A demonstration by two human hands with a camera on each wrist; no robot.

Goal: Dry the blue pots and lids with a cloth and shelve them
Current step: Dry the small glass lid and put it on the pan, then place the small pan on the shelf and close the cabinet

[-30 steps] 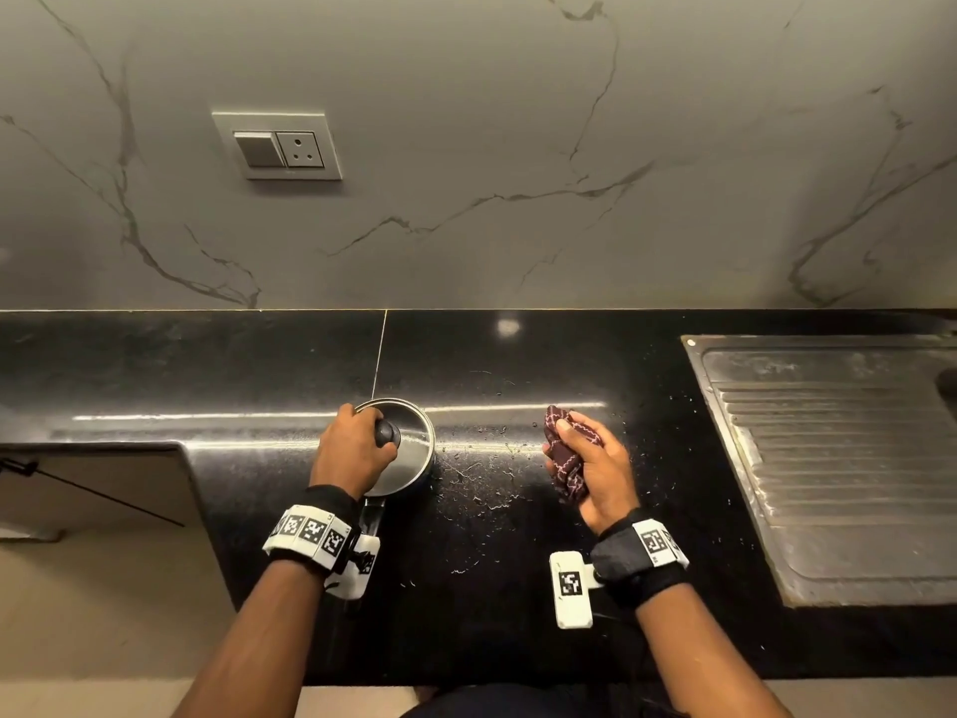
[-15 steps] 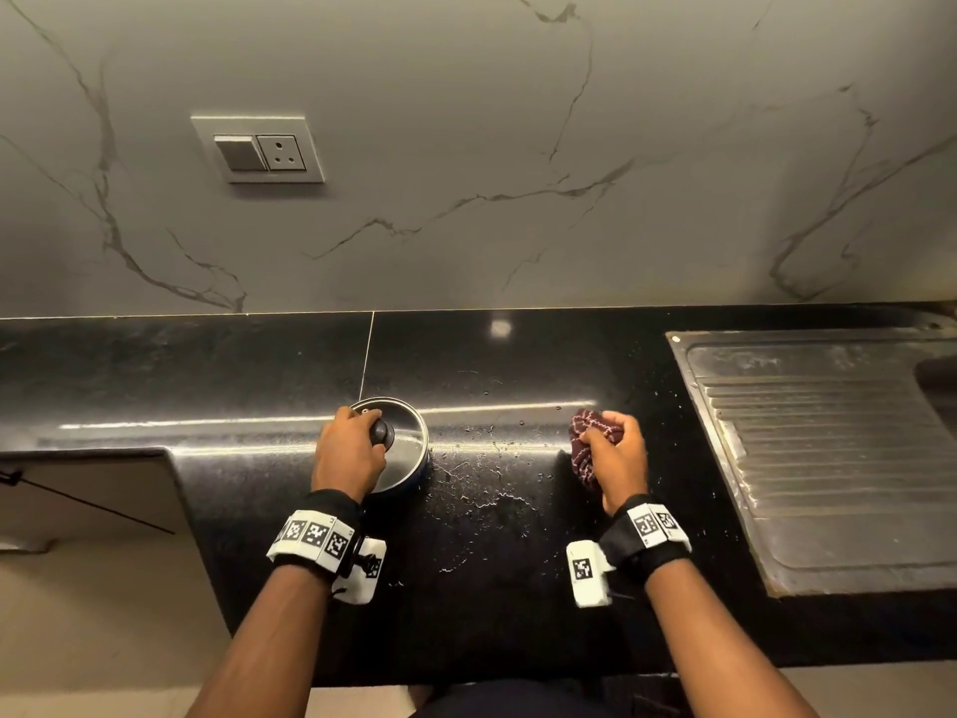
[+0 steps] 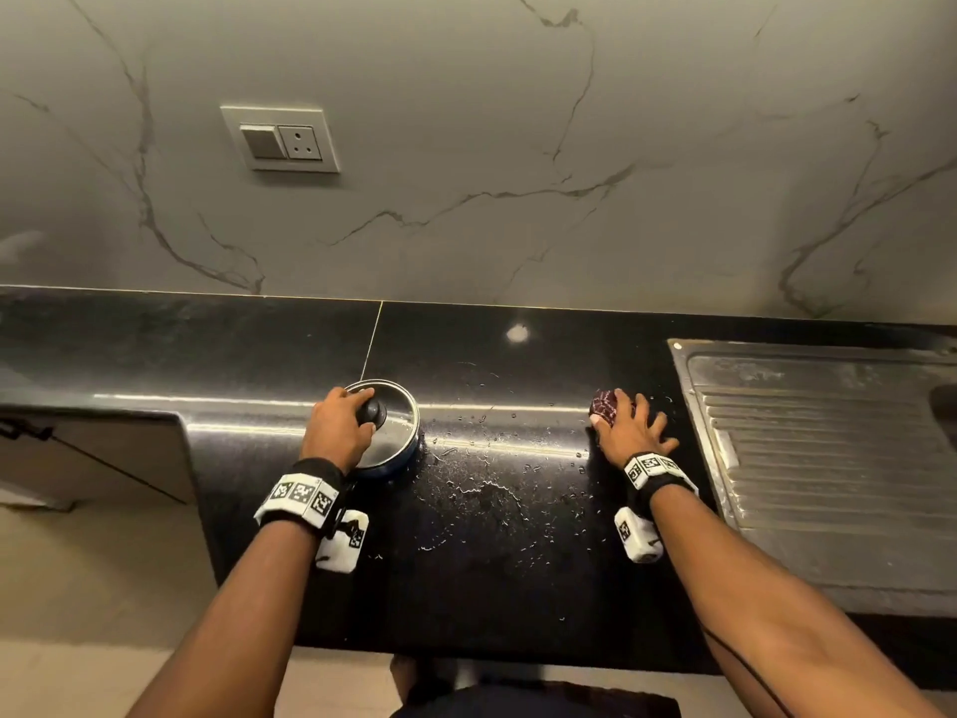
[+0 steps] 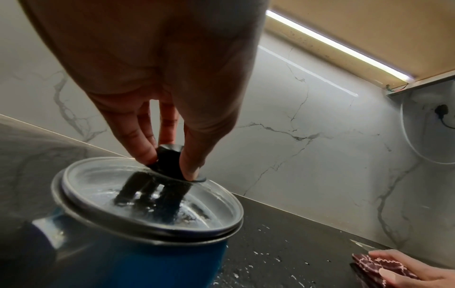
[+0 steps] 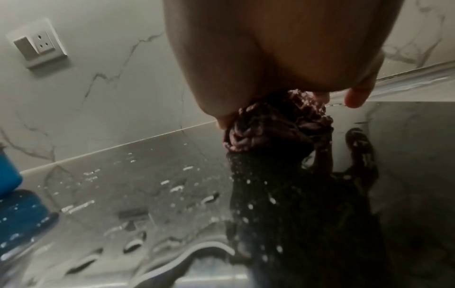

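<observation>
A blue pot (image 3: 401,461) stands on the black counter (image 3: 492,562) with its steel lid (image 3: 396,432) on. My left hand (image 3: 357,414) pinches the lid's black knob (image 3: 374,410) from above. The left wrist view shows the fingertips (image 4: 189,171) closed round the knob (image 4: 169,157), the lid (image 4: 152,206) seated on the pot (image 4: 147,261). Near the drainboard, my right hand (image 3: 629,427) rests with spread fingers on a bunched maroon cloth (image 3: 603,405) lying on the counter. The cloth (image 5: 275,126) sits under that palm in the right wrist view.
Water drops (image 3: 481,489) speckle the counter between my hands. A steel sink drainboard (image 3: 828,458) lies just right of the right hand. A marble wall with a switch and socket plate (image 3: 282,139) rises behind. The counter ends at a step (image 3: 181,422) on the left.
The right hand carried the cloth rightward and down onto the counter beside the drainboard, and its fingers have spread. The left hand stays on the lid's knob.
</observation>
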